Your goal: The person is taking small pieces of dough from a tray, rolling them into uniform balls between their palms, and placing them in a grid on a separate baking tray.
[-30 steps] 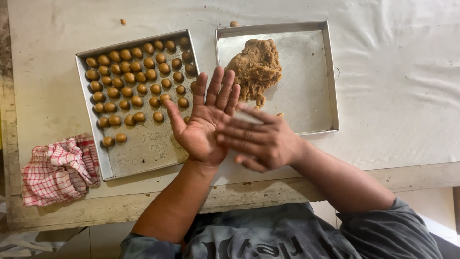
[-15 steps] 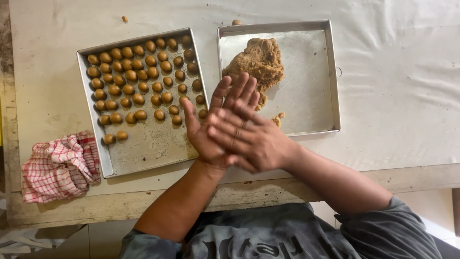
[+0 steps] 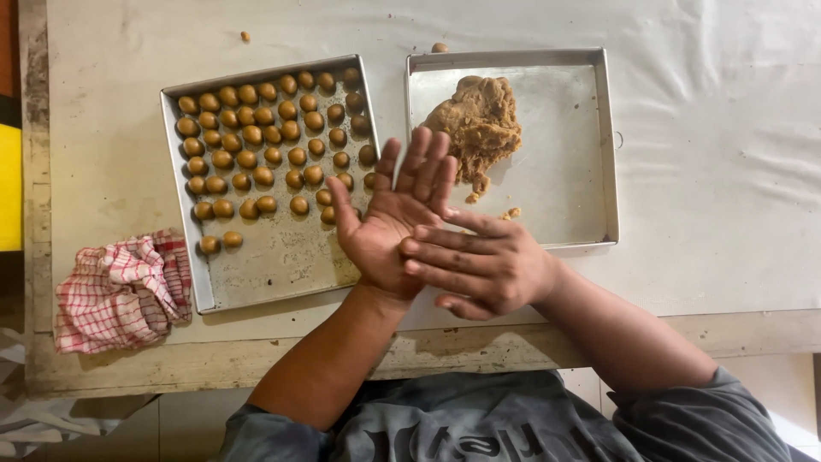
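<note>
My left hand is held palm up with its fingers spread, above the gap between two metal trays. My right hand lies flat across that palm, fingers pointing left. Whatever sits between the palms is hidden. The left tray carries several rows of small brown dough balls in its far half. Its near part is bare. The right tray holds a rough lump of brown dough at its far left, with a few crumbs beside it.
A red-and-white checked cloth lies crumpled at the table's near left. A white sheet covers the tabletop. Two stray dough bits lie beyond the trays. The table's worn front edge runs just below my wrists.
My right hand slid forward over the left palm towards the fingers, then back to lie across the palm. The left hand stayed palm up, shifting slightly. The trays did not move.
</note>
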